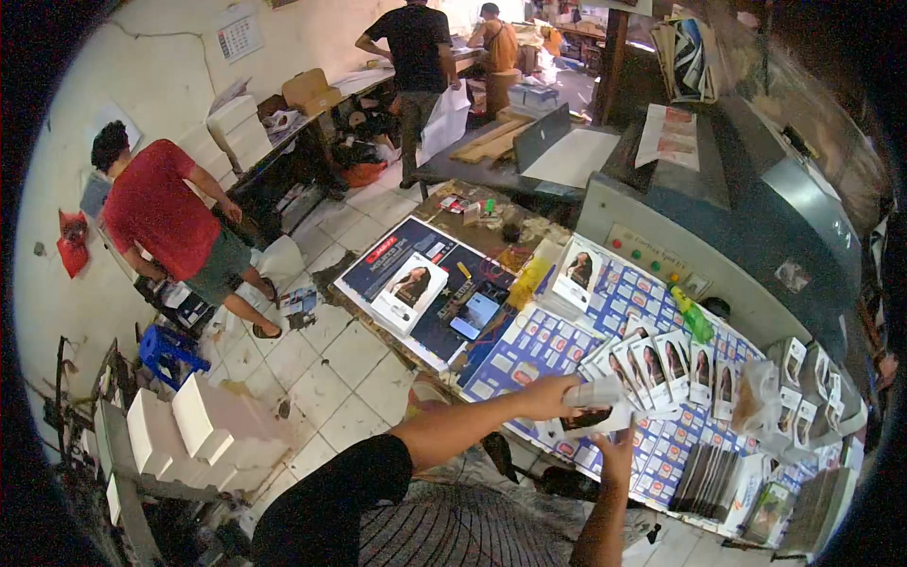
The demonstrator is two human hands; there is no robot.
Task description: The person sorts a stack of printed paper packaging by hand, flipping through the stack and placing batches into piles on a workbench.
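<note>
My left hand (546,397) is closed on the edge of a printed white carton (588,420) with a dark picture, partly smeared by motion. On its near right side, my right hand (616,455) grips the same carton with thumb and fingers. Just beyond, a fanned row of flat printed cartons (652,367) lies on a blue patterned sheet (524,352). A stack of printed white cartons (574,274) stands farther back, and another stack (410,293) lies on a dark poster (373,274) to the left.
A phone (475,315) lies by the left stack, and a green bottle (693,317) leans near the machine (605,213). At right are a clear plastic bag (756,402), several upright boxes (801,416) and a dark stack (704,480). One person (165,203) bends at far left; others work behind.
</note>
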